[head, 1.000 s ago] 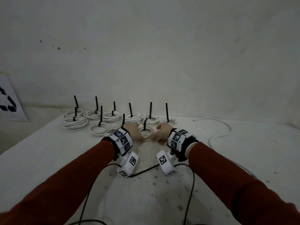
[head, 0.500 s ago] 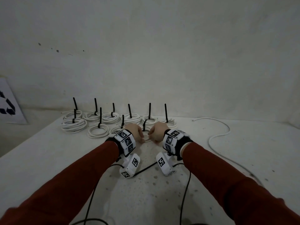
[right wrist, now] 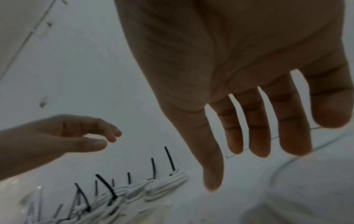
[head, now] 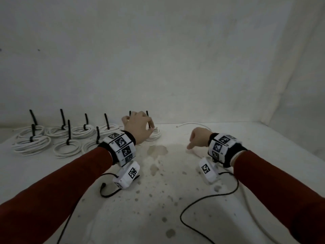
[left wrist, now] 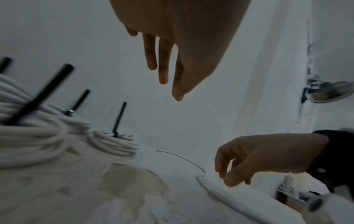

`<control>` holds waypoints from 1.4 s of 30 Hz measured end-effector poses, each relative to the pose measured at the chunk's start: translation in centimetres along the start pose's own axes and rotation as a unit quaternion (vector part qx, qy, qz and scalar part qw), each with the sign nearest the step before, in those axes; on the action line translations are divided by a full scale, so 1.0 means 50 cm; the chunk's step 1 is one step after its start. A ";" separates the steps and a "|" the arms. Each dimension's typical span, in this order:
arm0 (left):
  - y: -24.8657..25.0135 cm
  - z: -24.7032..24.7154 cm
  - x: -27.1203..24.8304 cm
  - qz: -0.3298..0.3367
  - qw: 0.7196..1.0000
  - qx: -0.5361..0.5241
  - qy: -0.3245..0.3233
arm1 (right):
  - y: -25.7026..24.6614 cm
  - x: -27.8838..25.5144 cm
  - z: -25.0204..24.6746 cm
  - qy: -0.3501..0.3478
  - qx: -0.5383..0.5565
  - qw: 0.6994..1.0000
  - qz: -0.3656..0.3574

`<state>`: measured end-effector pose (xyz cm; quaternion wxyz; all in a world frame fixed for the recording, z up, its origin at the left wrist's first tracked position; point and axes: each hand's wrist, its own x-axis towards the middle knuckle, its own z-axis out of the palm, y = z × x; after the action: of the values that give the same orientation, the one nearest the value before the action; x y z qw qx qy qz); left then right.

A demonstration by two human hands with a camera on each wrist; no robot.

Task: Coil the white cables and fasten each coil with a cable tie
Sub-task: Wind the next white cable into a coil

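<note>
Several white cable coils (head: 31, 143), each bound with an upright black cable tie (head: 69, 131), lie in rows at the table's back left. My left hand (head: 139, 127) hangs above the rightmost coil (head: 155, 135) with relaxed fingers (left wrist: 162, 68), holding nothing. A loose white cable (head: 191, 123) curves across the table at the back right. My right hand (head: 197, 140) is low over that cable (left wrist: 239, 195), fingers (right wrist: 256, 128) spread and empty. Its thumb (left wrist: 231, 181) is right at the cable; whether it touches, I cannot tell.
The stained white table (head: 158, 199) meets a white wall behind the coils. Black leads (head: 202, 201) from the wrist cameras trail over the near part of the table. A fan (left wrist: 331, 92) shows far off to the right.
Both hands have left the coil they were at together in the front row. The left hand has lifted; the right has swung right toward the loose cable.
</note>
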<state>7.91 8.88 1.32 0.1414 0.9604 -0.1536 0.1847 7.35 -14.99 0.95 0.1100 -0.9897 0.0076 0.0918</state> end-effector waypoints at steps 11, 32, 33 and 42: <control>0.143 0.071 0.053 0.125 0.984 -0.044 -0.116 | 0.081 -0.041 0.000 -0.159 -0.055 0.986 -0.001; 0.016 -0.121 0.095 0.100 0.939 -0.255 0.209 | -0.031 -0.139 -0.135 0.053 0.454 0.871 -0.182; 0.010 -0.128 0.097 0.081 0.931 -0.280 0.220 | -0.029 -0.140 -0.132 0.046 0.457 0.870 -0.181; -0.062 -0.154 0.084 -0.024 0.969 -0.099 0.227 | 0.003 -0.153 -0.141 0.135 0.361 0.909 -0.158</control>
<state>10.33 13.22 9.20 0.2710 0.8780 -0.1119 0.3782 1.09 -16.74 9.09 0.4703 -0.8738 -0.1018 -0.0705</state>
